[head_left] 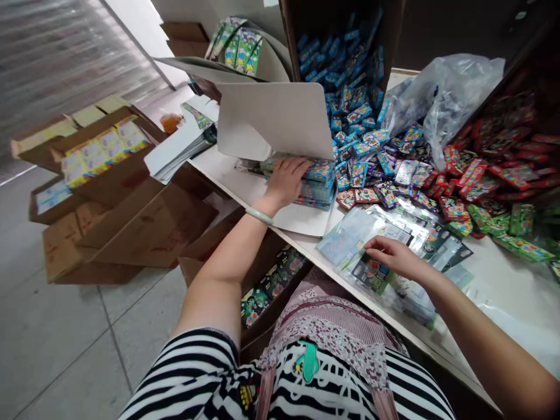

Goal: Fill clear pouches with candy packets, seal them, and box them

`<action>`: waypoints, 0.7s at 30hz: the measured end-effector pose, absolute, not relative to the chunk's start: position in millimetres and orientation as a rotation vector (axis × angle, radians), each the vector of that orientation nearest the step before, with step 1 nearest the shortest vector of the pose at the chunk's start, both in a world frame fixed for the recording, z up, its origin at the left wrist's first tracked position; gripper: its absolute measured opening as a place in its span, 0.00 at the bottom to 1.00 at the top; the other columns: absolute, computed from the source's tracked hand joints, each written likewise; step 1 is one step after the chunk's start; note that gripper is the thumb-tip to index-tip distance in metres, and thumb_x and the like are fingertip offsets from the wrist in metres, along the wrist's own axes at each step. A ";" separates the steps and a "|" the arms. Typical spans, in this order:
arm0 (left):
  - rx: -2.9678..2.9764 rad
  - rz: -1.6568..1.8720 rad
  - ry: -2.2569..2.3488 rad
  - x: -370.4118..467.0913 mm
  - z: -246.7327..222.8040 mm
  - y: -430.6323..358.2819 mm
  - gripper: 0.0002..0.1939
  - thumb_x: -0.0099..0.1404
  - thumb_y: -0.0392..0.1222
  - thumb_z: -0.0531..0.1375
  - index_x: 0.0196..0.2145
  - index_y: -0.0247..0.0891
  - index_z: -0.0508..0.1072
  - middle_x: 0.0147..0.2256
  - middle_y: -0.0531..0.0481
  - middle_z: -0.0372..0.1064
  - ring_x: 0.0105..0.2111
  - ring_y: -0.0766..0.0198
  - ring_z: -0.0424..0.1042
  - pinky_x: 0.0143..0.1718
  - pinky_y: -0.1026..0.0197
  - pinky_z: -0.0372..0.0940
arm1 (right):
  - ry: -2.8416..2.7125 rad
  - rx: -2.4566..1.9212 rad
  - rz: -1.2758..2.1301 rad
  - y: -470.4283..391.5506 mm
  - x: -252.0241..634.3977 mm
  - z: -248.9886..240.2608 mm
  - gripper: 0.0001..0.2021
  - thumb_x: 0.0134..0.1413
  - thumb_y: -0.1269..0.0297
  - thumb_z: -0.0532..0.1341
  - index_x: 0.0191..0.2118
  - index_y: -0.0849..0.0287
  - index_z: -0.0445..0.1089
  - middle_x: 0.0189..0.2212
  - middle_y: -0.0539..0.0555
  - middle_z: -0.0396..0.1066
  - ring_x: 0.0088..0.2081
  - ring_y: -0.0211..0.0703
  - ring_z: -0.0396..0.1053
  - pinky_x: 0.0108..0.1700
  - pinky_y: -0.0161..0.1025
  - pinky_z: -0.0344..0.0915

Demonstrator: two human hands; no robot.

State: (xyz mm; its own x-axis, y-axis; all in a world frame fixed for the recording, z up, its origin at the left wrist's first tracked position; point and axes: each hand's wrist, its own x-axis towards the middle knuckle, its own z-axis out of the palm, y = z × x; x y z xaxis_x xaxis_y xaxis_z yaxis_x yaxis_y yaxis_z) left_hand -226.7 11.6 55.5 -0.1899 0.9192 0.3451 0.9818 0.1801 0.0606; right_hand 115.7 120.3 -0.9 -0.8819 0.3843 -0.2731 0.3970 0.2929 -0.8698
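Evidently the left hand (pixel 285 182) lies palm down on top of the stacked packets (pixel 321 172), its fingers reaching forward and slightly apart, resting on the stack rather than closed around it. The stack is directly under that hand and sticks out to its right, where the blue edges of the packets show one above another. These packets sit in an opened white carton (pixel 275 116), whose pale flap stands up just beyond the fingertips. A light-coloured bangle (pixel 259 216) circles the wrist behind the hand. To the left of the same hand, near the table's edge, lies a pile of flat white cards (pixel 175 153). The right hand (pixel 396 255) is well apart from the stack, to its right and nearer the body, above overlapping clear printed bags (pixel 343 236); its fingers are curled with the thumb close to them, and I cannot tell whether they pinch a bag. Beyond the right hand, small blue boxes (pixel 361 114) are heaped on the table (pixel 503 286), with red boxes (pixel 470 175) and green boxes (pixel 522 219) farther to its right. A crumpled clear plastic bag (pixel 464 87) lies past these bags, on the far side of the heap. Below the left hand, under the table's edge, a brown carton holds dark printed packs (pixel 273 286).
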 end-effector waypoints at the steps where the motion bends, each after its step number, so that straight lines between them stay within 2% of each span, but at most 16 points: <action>1: -1.873 -0.372 -2.232 -226.8 53.1 12.4 0.30 0.62 0.33 0.51 0.62 0.34 0.65 0.62 0.37 0.63 0.64 0.47 0.60 0.66 0.41 0.50 | 2.600 0.765 -1.564 119.8 113.5 -2.6 0.11 0.55 0.56 0.59 0.37 0.56 0.72 0.33 0.54 0.77 0.32 0.45 0.73 0.37 0.42 0.70; 3: -1.906 -0.390 -2.233 -226.4 49.4 9.0 0.31 0.63 0.35 0.52 0.64 0.34 0.62 0.65 0.37 0.60 0.66 0.47 0.57 0.67 0.40 0.46 | 2.792 0.685 -1.276 116.9 107.8 -6.1 0.09 0.58 0.62 0.57 0.39 0.57 0.73 0.37 0.57 0.78 0.37 0.48 0.75 0.42 0.45 0.70; 6: -1.832 -0.548 -2.192 -212.9 40.9 -5.0 0.32 0.67 0.45 0.54 0.66 0.34 0.58 0.67 0.35 0.54 0.68 0.45 0.51 0.68 0.40 0.44 | 3.010 0.378 -0.907 108.7 96.1 -11.7 0.11 0.61 0.67 0.57 0.45 0.59 0.74 0.44 0.61 0.77 0.47 0.54 0.73 0.51 0.49 0.68; 9: -1.937 -0.644 -2.096 -174.1 23.4 -25.4 0.33 0.69 0.50 0.56 0.67 0.35 0.55 0.65 0.33 0.58 0.66 0.45 0.55 0.67 0.40 0.49 | 3.058 0.254 -0.688 104.7 87.1 -17.8 0.14 0.62 0.67 0.57 0.50 0.61 0.73 0.49 0.63 0.75 0.50 0.57 0.71 0.54 0.53 0.67; 11: -2.366 -0.454 -1.986 -142.5 9.2 -39.5 0.34 0.67 0.50 0.59 0.67 0.39 0.56 0.62 0.35 0.62 0.65 0.46 0.59 0.67 0.38 0.46 | 3.075 0.271 -0.635 107.5 86.2 -22.6 0.15 0.62 0.65 0.59 0.51 0.63 0.73 0.51 0.64 0.73 0.53 0.59 0.69 0.55 0.55 0.66; 14: -2.651 -0.156 -1.995 -110.6 -6.6 -54.9 0.39 0.62 0.46 0.65 0.67 0.40 0.56 0.66 0.36 0.56 0.69 0.41 0.50 0.68 0.34 0.41 | 3.122 0.266 -0.626 115.9 91.1 -30.1 0.17 0.60 0.62 0.62 0.52 0.64 0.73 0.54 0.66 0.71 0.56 0.61 0.67 0.58 0.55 0.65; 16: -2.630 -0.104 -2.082 -104.8 -10.6 -59.3 0.40 0.61 0.45 0.67 0.67 0.41 0.56 0.68 0.36 0.52 0.70 0.39 0.45 0.68 0.34 0.40 | 3.147 0.236 -0.643 120.7 95.1 -34.3 0.17 0.60 0.62 0.62 0.52 0.64 0.73 0.54 0.66 0.71 0.56 0.59 0.67 0.59 0.54 0.65; 19: -2.595 -0.075 -2.175 -107.5 -9.2 -57.0 0.41 0.61 0.53 0.66 0.66 0.38 0.57 0.68 0.34 0.51 0.70 0.38 0.45 0.69 0.34 0.39 | 3.177 0.225 -0.670 123.9 97.9 -39.2 0.15 0.60 0.63 0.62 0.51 0.63 0.73 0.53 0.65 0.72 0.55 0.58 0.68 0.58 0.54 0.65; 21: -2.513 -0.051 -2.260 -107.8 -6.2 -49.9 0.40 0.64 0.58 0.62 0.66 0.34 0.58 0.67 0.32 0.54 0.70 0.37 0.45 0.69 0.34 0.39 | 3.193 0.235 -0.682 124.1 97.9 -41.9 0.15 0.60 0.62 0.62 0.50 0.62 0.73 0.52 0.64 0.72 0.54 0.58 0.68 0.57 0.55 0.65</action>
State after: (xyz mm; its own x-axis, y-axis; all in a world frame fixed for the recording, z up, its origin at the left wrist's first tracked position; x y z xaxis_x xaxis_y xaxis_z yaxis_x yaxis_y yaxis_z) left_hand -107.8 -49.9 -6.2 0.1180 0.9837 -0.1357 0.9766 -0.0902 0.1954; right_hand 97.9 124.1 -41.9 -0.9811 0.1667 0.0982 0.1120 0.9032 -0.4143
